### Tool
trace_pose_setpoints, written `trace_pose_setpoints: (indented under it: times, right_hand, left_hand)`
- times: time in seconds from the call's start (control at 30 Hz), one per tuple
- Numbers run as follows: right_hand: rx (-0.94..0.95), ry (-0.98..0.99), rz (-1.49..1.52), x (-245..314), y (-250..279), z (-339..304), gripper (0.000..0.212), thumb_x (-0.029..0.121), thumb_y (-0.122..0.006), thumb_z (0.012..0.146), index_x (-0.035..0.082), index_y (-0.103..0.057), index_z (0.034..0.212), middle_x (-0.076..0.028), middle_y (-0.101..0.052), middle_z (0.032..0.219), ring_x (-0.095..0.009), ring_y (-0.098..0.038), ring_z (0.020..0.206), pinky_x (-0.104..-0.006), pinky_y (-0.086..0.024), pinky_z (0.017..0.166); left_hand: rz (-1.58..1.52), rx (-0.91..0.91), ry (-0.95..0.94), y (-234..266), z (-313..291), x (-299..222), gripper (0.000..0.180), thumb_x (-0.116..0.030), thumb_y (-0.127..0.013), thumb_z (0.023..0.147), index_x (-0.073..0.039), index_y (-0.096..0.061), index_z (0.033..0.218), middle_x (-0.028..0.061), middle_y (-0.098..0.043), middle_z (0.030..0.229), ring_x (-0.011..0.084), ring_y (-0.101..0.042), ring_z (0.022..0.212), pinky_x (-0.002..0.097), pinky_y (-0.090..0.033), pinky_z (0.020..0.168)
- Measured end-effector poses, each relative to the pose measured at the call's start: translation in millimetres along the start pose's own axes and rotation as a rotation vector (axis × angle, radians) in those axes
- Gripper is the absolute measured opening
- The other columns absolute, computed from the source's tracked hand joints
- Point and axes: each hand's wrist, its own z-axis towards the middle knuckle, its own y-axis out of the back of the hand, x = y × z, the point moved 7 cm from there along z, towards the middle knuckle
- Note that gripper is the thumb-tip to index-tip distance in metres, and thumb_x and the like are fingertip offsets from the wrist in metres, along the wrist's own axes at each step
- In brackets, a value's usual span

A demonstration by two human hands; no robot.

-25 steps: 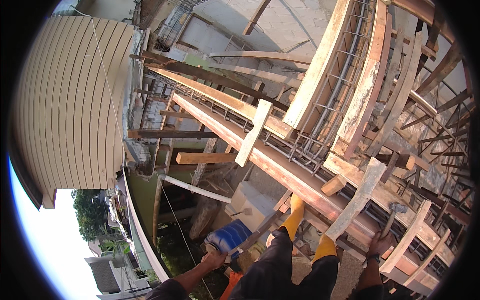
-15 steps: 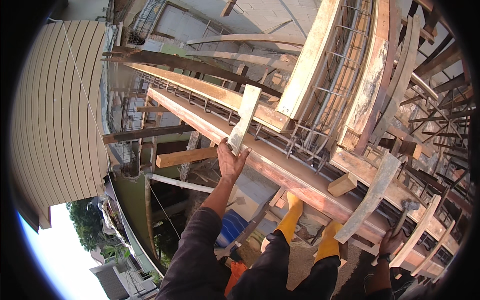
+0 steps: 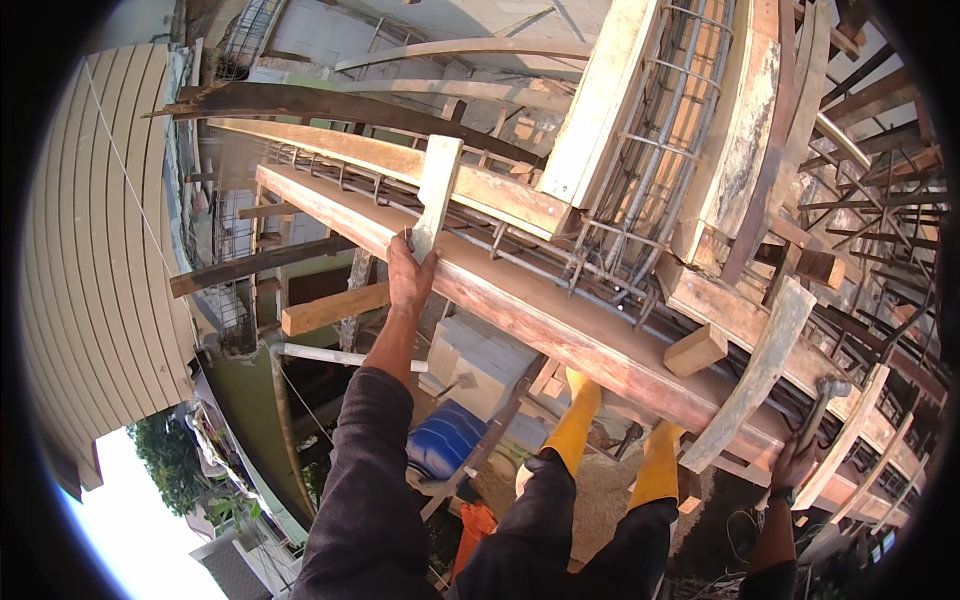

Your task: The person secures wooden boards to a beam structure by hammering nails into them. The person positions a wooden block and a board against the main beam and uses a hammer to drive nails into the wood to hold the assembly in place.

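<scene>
My left hand grips the lower end of a short wooden batten, fingers on one side and thumb on the other. The batten lies across the trough between a long reddish form board and a paler board behind it. A small dark thing, perhaps a nail, shows at my fingertips; I cannot tell which. At the lower right, my right hand is closed around the handle of a hammer, its head up over the formwork. Between my hands, another batten spans the boards beside a wood block.
Steel reinforcement runs through the formwork. My yellow boots stand below the reddish board. A blue drum, a white pipe and a projecting timber are beneath at left. More bars and props fill the right side.
The view has shifted. My left hand and its batten appear farther left and higher, slightly nearer the reddish board's far end. My right hand still holds the hammer, a little higher in view.
</scene>
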Motion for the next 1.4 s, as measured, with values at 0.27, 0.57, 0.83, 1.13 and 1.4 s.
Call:
trace_pose_setpoints:
  times: [0.27, 0.57, 0.83, 1.13, 1.4]
  right_hand:
    - [-0.059, 0.016, -0.011, 13.6, 12.8, 0.6, 0.039, 0.031, -0.056, 0.098, -0.006, -0.058, 0.112, -0.028, -0.062, 0.091, -0.046, -0.058, 0.086, -0.0501, -0.044, 0.080]
    - [0.037, -0.035, -0.006, -1.0, 2.8, 3.3, 0.048, 0.034, -0.056, 0.099, -0.009, -0.054, 0.120, -0.033, -0.062, 0.096, -0.049, -0.059, 0.092, -0.0531, -0.044, 0.083]
    - [0.032, -0.076, -0.178, -21.5, 6.7, 3.5, 0.067, 0.041, -0.056, 0.100, -0.012, -0.045, 0.139, -0.039, -0.058, 0.120, -0.053, -0.057, 0.111, -0.0526, -0.045, 0.093]
    - [-0.141, 0.095, -0.243, -30.7, 5.6, 1.5, 0.054, 0.034, -0.054, 0.101, -0.006, -0.046, 0.137, -0.034, -0.063, 0.104, -0.052, -0.060, 0.093, -0.0539, -0.046, 0.083]
    - [-0.100, 0.042, -0.236, -6.5, 17.2, 8.3, 0.051, 0.035, -0.056, 0.102, -0.005, -0.050, 0.133, -0.029, -0.062, 0.101, -0.046, -0.060, 0.088, -0.0529, -0.046, 0.077]
  left_hand:
    - [-0.103, 0.006, -0.026, -13.9, 1.3, 4.4, 0.063, -0.012, -0.080, 0.081, 0.001, -0.048, 0.134, 0.0169, -0.053, 0.108, 0.0316, -0.053, 0.103, 0.0418, -0.046, 0.094]
    - [-0.149, -0.003, -0.006, -9.9, -1.6, 6.8, 0.061, -0.013, -0.082, 0.079, 0.000, -0.052, 0.130, 0.0145, -0.052, 0.111, 0.0289, -0.053, 0.102, 0.0399, -0.046, 0.093]
    - [0.194, -0.231, -0.149, 2.4, 1.0, -9.9, 0.036, -0.029, -0.065, 0.092, 0.001, -0.055, 0.108, 0.0164, -0.053, 0.102, 0.0389, -0.053, 0.101, 0.0480, -0.045, 0.086]
    - [-0.092, -0.459, -0.252, -24.2, 72.2, -48.7, 0.026, -0.025, -0.057, 0.101, -0.004, -0.072, 0.106, 0.0166, -0.063, 0.098, 0.0355, -0.059, 0.091, 0.0466, -0.047, 0.082]
    - [-0.835, -0.387, -0.032, -53.1, 83.8, -48.7, 0.023, -0.016, -0.067, 0.098, 0.002, -0.073, 0.111, 0.0137, -0.072, 0.105, 0.0183, -0.066, 0.092, 0.0324, -0.053, 0.085]
